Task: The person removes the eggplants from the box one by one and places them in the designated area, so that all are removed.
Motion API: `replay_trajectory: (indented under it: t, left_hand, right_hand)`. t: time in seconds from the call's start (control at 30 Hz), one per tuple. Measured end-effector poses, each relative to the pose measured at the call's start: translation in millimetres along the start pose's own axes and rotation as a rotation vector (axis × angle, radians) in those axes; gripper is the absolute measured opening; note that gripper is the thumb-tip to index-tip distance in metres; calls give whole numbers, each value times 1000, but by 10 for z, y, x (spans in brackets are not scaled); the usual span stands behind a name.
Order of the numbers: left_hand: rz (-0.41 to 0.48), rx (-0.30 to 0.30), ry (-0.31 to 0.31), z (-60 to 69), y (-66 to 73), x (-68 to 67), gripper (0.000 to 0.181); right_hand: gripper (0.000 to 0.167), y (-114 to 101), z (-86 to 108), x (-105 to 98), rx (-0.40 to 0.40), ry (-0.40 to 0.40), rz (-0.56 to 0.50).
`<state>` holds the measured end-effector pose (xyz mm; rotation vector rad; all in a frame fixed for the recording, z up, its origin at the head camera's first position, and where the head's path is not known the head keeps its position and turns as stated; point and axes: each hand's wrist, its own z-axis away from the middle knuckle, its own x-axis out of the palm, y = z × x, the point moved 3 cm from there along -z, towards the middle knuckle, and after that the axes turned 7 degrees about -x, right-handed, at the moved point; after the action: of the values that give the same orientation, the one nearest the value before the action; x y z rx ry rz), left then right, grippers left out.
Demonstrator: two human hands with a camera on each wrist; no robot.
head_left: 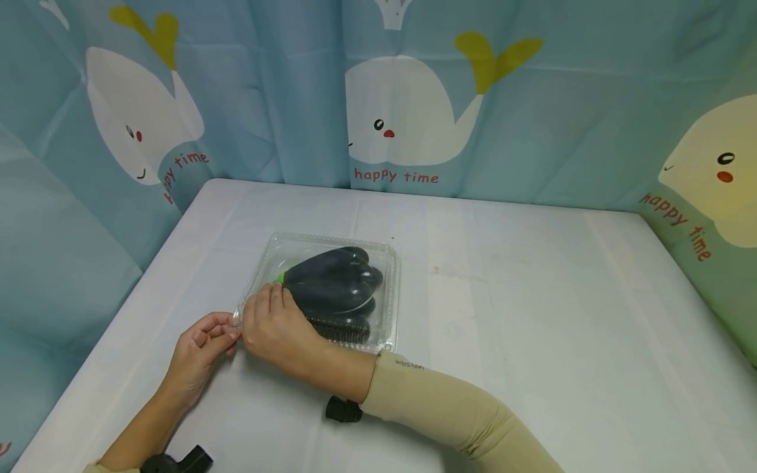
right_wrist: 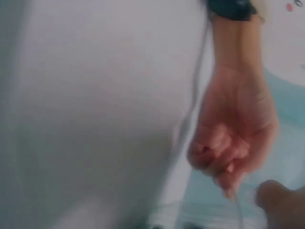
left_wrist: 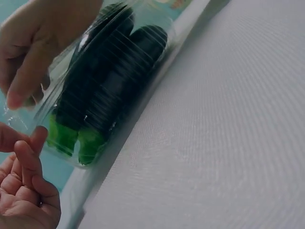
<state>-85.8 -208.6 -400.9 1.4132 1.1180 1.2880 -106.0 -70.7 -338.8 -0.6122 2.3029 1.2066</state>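
Observation:
A clear plastic clamshell container [head_left: 393,289] lies on the table with several dark eggplants [head_left: 328,279] inside. In the left wrist view, the green stem ends [left_wrist: 89,145] of two eggplants show through its ribbed wall. My left hand [head_left: 200,349] pinches the container's near left corner between thumb and forefinger, its other fingers curled. Right beside it, my right hand [head_left: 279,330] reaches across the near left part of the container and grips the clear edge, fingers bent over the top. In the right wrist view, only the thumb [right_wrist: 281,200] of my right hand shows, blurred.
The white table [head_left: 532,328] extends to the right and front of the container. A blue curtain [head_left: 284,98] printed with whales hangs around the back and sides. Black devices are strapped at both wrists, one showing under the right forearm [head_left: 343,410].

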Motion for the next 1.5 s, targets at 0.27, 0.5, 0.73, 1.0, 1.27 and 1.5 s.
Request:
replay_trajectory:
  t: [0.27,0.5,0.73,1.0,1.27,1.5]
  left_hand:
    - [25,-53,-10,19,-2,-20,19]
    - [72,-148,-9,16,14,1,18]
    - [90,-155,-27,-7,32,12,16]
    - [106,-161,-22,8,43,-7,15]
    - [116,-154,-27,13,54,-9,16]
    - [126,-149,-29,13,54,-6,16]
  right_hand:
    - [28,-32,-10,-46,49,15,-30]
    - [21,67,98,-161,18,-143,-130]
    - [41,306,325,-300,-3,-422,-265]
    - [52,444,538,-367,-17,-525,-362]
    - [53,598,728,-429,34,-555,-450]
    - [51,691,827,-472,42,-475,-430]
